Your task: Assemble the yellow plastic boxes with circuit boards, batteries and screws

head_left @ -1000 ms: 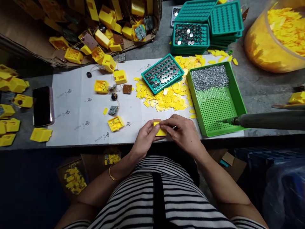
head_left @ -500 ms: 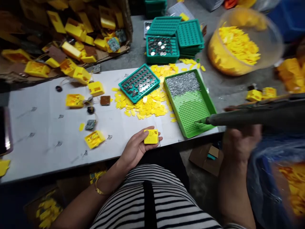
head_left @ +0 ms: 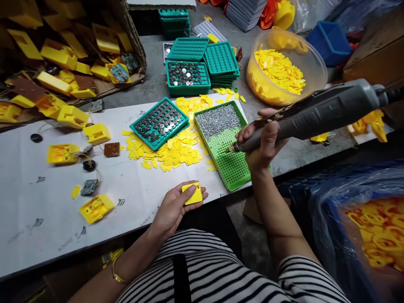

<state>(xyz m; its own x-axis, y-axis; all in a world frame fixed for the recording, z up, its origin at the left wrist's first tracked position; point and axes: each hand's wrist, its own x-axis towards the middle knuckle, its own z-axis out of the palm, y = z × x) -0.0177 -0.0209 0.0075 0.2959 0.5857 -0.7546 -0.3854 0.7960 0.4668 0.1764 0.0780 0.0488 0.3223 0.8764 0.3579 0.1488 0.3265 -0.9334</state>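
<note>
My left hand (head_left: 172,206) holds a small yellow plastic case (head_left: 193,194) over the table's front edge, thumb on its top face. In my right hand (head_left: 265,145) is a dark grey electric screwdriver (head_left: 303,113), tilted, its tip pointing down into a green screw tray (head_left: 229,181). Many small silver screws (head_left: 221,120) fill the tray's far part, while the near part shows a grid of holes. Whether a screw sits on the tip cannot be made out. Left of that tray, a teal tray of button cells (head_left: 160,122) lies on loose yellow plastic pieces (head_left: 176,153).
Opened yellow cases (head_left: 96,208) with wired parts lie on the left. Behind them stands a cardboard box (head_left: 135,42) of cases. Stacked teal trays (head_left: 187,89) and a clear tub (head_left: 252,78) of yellow pieces stand at the back. A plastic-lined blue bin (head_left: 328,210) is at right.
The view has shifted, so the table appears further left and lower. My right hand has brought the screwdriver further over the screw tray. My left hand keeps its hold on the yellow case.
</note>
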